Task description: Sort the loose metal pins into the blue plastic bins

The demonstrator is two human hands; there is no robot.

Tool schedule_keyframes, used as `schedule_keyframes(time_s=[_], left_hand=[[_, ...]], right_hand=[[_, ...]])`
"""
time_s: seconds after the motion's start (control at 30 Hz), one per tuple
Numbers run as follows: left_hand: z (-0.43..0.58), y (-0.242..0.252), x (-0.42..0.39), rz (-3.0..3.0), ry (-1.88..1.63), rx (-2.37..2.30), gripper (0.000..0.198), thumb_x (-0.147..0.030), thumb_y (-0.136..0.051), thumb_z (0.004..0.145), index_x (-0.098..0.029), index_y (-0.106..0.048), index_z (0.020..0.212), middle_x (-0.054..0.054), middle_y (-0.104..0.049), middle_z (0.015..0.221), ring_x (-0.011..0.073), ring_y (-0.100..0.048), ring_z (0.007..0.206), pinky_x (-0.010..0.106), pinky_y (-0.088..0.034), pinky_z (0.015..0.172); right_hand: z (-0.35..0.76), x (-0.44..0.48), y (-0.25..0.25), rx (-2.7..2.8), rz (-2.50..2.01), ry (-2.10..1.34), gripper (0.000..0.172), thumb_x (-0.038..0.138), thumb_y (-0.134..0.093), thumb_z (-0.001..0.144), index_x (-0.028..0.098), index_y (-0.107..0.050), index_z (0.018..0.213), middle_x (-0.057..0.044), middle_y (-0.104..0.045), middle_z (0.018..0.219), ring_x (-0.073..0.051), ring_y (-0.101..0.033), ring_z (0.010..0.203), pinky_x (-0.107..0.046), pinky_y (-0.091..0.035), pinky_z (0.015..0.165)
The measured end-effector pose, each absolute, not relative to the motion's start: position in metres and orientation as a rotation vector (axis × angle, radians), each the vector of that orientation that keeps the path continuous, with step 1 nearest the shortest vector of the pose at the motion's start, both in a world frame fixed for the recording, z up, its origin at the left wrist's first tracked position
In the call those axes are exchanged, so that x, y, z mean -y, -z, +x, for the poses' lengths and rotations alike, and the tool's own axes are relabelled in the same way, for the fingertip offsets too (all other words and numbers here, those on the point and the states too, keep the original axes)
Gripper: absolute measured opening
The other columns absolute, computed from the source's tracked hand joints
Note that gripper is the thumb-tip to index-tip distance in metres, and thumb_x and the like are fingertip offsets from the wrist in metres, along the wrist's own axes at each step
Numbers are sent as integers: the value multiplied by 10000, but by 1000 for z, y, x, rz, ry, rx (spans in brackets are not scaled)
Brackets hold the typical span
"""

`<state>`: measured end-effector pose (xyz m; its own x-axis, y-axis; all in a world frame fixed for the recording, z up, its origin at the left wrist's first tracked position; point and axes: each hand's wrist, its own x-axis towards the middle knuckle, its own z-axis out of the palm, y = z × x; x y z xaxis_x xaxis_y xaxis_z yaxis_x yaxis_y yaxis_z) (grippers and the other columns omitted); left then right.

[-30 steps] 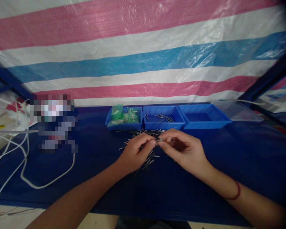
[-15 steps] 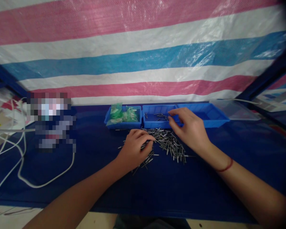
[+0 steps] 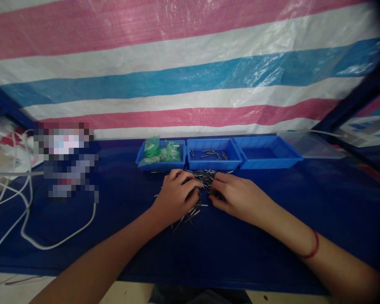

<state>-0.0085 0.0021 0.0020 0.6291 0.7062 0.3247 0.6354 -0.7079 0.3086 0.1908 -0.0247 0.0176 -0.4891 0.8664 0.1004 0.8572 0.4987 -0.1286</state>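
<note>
A heap of thin metal pins that look like blind rivets point(image 3: 205, 174) lies on the blue table between my hands. My left hand point(image 3: 176, 196) rests on the left part of the heap, its fingers bent round some rivets and a gap left between thumb and forefinger. From the right, my right hand point(image 3: 237, 196) curls its fingers and thumb round rivets at the heap's right side. My palms and fingers cover much of the heap. Just behind it, the middle blue bin point(image 3: 213, 165) holds several loose rivets.
A left blue bin point(image 3: 160, 165) contains green plastic bags point(image 3: 172, 151). To the right stands another blue bin point(image 3: 269, 162), with a clear plastic sheet point(image 3: 313, 145) beyond it. White cables point(image 3: 27, 211) loop across the table's left side. A striped tarp point(image 3: 177, 93) hangs behind.
My right hand has come down from the middle bin's edge to the heap, moving nearer and leftward, and has closed round rivets. My left hand stays about where it was.
</note>
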Motion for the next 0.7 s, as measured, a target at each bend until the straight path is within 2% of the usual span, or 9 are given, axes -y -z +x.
schedule_keyframes(time_s=[0.13, 0.3, 0.5, 0.7], left_hand=[[-8, -2, -2, 2677, -656, -1086, 203, -205, -515, 871, -227, -676, 991, 58, -633, 1070, 247, -450, 1069, 404, -376, 898], [-7, -1, 0, 2670, -670, -1069, 206, -201, -509, 875, -232, -680, 985, 59, -634, 1062, 247, -451, 1067, 407, -373, 901], [-7, -4, 1, 2656, -655, -1073, 192, -204, -516, 870, -224, -678, 972, 54, -641, 1063, 248, -457, 1062, 402, -375, 899], [-8, -5, 1, 2612, -696, -1085, 207, -217, -511, 876, -211, -630, 1045, 52, -650, 1045, 245, -469, 1062, 403, -370, 909]], right_hand=[[184, 26, -12, 2520, -1526, -45, 96, 192, -528, 841, 157, -616, 824, -77, -608, 885, -223, -600, 846, -320, -447, 712], [182, 22, -3, 2436, -1509, -99, 54, 133, -556, 770, 166, -596, 756, -69, -595, 824, -210, -552, 817, -327, -420, 764], [178, 23, -4, 2420, -1394, -68, 67, 123, -542, 771, 167, -571, 730, -70, -579, 782, -214, -502, 792, -339, -395, 753], [178, 20, -5, 2178, -1242, -297, 80, 116, -531, 798, 186, -554, 765, -43, -610, 808, -194, -529, 806, -322, -411, 756]])
